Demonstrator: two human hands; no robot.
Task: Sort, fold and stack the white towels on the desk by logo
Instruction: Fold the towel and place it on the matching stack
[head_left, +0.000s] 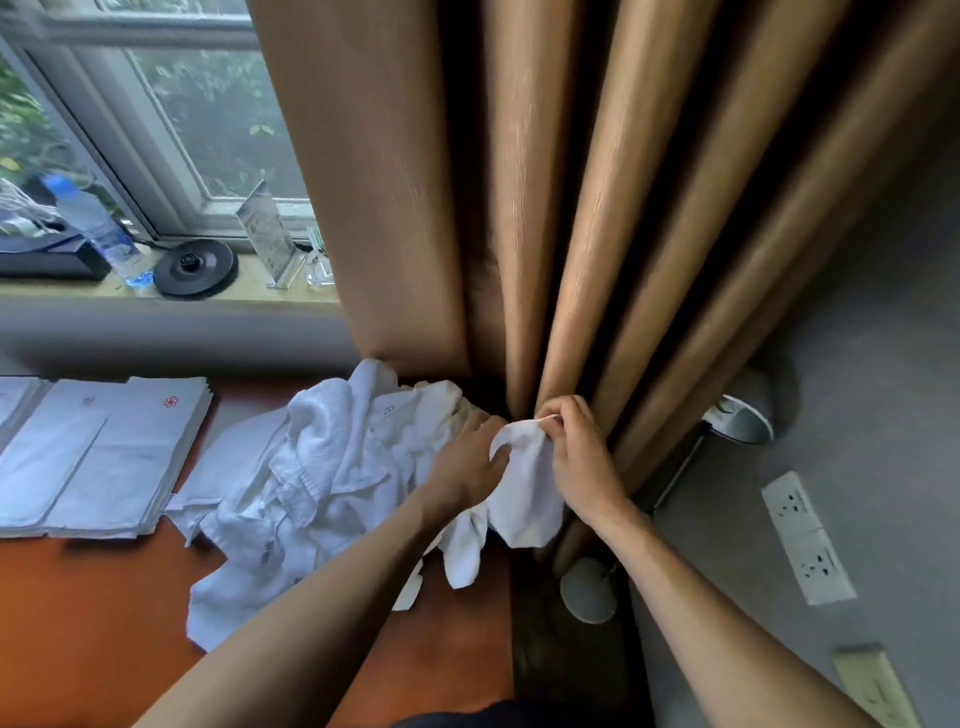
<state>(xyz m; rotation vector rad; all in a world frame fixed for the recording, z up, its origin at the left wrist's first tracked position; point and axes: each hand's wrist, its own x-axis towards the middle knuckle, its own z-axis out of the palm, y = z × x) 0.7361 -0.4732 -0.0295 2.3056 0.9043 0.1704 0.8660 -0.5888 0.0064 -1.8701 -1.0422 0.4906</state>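
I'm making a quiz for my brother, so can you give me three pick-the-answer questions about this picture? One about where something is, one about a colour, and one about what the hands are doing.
1. Where are the folded towels?
A) on the floor
B) left of the messy pile
C) hanging on the window

2. What colour is the curtain?
A) green
B) blue
C) brown

3. What are the left hand and right hand doing?
A) both holding one towel
B) lying flat
C) holding a cup

Answers:
1 B: the neat stacks lie on the desk, left of the pile.
2 C: all its folds are brown.
3 A: fingers of both hands curl on the same white towel.
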